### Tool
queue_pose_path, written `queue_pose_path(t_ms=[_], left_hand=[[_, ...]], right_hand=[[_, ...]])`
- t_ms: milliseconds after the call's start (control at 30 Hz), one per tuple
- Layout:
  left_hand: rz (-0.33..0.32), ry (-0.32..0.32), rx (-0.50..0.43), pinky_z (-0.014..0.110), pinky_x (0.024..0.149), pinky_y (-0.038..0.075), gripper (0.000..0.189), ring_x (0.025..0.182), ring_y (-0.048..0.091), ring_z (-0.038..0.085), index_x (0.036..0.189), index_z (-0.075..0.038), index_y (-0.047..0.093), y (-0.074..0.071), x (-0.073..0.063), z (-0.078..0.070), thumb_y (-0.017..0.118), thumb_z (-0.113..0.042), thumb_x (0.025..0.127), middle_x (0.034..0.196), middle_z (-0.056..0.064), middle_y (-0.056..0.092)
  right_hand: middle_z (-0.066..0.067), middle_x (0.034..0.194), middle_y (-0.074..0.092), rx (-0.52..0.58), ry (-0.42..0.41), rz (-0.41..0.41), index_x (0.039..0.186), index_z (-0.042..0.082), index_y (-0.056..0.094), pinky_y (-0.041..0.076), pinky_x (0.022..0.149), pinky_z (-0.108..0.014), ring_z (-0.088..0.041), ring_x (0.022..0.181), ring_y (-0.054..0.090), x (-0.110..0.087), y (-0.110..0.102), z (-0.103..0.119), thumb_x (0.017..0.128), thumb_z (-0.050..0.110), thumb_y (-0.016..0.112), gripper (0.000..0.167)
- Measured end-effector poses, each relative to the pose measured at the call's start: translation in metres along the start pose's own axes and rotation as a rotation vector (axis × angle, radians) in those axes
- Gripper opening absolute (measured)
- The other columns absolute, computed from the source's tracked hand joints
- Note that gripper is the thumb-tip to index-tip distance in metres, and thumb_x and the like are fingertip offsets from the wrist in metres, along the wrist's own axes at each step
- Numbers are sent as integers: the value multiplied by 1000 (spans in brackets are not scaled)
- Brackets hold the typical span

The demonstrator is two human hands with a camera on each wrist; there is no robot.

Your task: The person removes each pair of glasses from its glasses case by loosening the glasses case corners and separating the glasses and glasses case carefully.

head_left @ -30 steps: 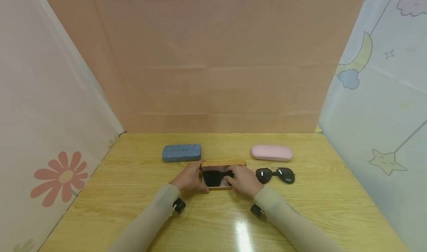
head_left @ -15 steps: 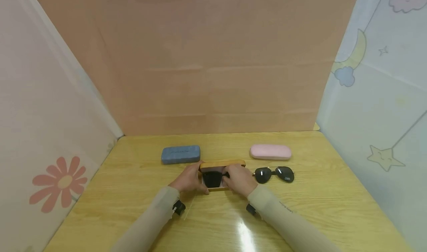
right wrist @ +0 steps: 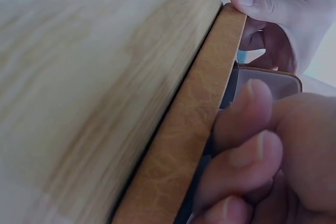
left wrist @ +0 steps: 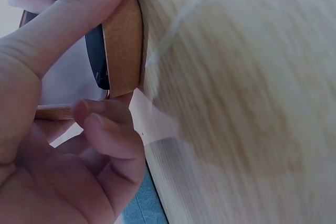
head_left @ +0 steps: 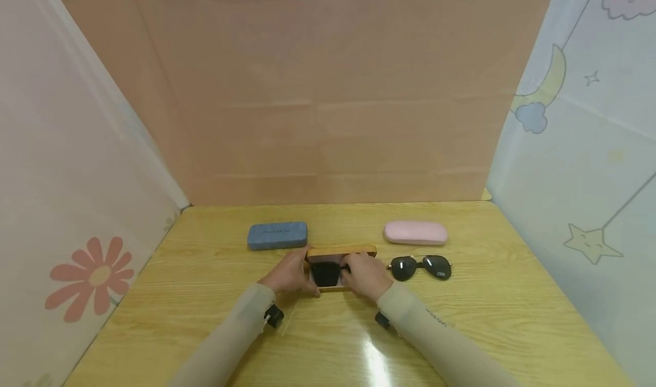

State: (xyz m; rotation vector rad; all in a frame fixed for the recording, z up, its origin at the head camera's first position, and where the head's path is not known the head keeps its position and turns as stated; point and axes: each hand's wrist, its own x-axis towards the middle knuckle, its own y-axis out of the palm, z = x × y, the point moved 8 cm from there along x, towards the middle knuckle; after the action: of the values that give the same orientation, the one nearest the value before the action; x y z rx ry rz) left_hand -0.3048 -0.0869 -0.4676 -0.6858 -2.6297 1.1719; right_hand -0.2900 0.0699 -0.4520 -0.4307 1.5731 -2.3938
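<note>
A brown glasses case lies with its lid raised at the back and a pale lining inside. Black sunglasses sit in it, one dark lens showing. My left hand grips the case's left end, its thumb along the front wall and fingers toward the back. Bent over the right half of the case, my right hand has its fingers curled down inside the front wall, holding the sunglasses. It hides their right part.
Behind the brown case, a blue glasses case lies to the left and a pink glasses case to the right, both closed. Aviator sunglasses lie just right of my right hand. A brown panel stands at the table's back edge.
My right hand has shifted a little left along the case and now covers more of the sunglasses. The left hand keeps its grip on the case's end.
</note>
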Motion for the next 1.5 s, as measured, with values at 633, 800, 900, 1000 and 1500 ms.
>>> queue_pose_path(t_ms=[633,800,900,1000,1500], left_hand=[[-13,-63,18,50,97,48,105,114,59,28,146,-9,45,-2,-2,5,100,-28,58,123,7,64],[-19,-87,5,50,96,49,110,113,59,28,149,-7,40,-2,-4,7,99,-29,59,122,9,62],[-16,-87,2,50,95,49,111,112,59,28,150,-6,38,-3,-5,7,99,-28,60,122,10,62],[-14,-95,0,49,95,50,112,113,59,29,151,-5,37,-3,-6,6,99,-28,60,124,11,62],[-7,-108,44,47,94,50,104,115,58,29,146,-4,45,-2,-8,6,98,-32,61,125,11,62]], right_hand=[[-1,89,74,-36,-45,-34,100,15,78,48,50,-36,-14,70,64,-1,-5,9,91,16,69,13],[0,85,74,-62,-78,-65,99,14,78,46,47,-32,-11,64,61,-3,-9,11,91,15,69,12],[0,85,74,-77,-88,-88,99,16,77,43,44,-31,-11,62,59,-5,-12,12,91,15,69,12],[-1,87,74,-74,-107,-113,98,15,77,44,46,-32,-13,64,62,-9,-20,13,91,14,70,10],[2,93,74,-42,-61,-47,101,18,77,45,53,-31,-12,72,61,-35,-49,-8,91,19,73,11]])
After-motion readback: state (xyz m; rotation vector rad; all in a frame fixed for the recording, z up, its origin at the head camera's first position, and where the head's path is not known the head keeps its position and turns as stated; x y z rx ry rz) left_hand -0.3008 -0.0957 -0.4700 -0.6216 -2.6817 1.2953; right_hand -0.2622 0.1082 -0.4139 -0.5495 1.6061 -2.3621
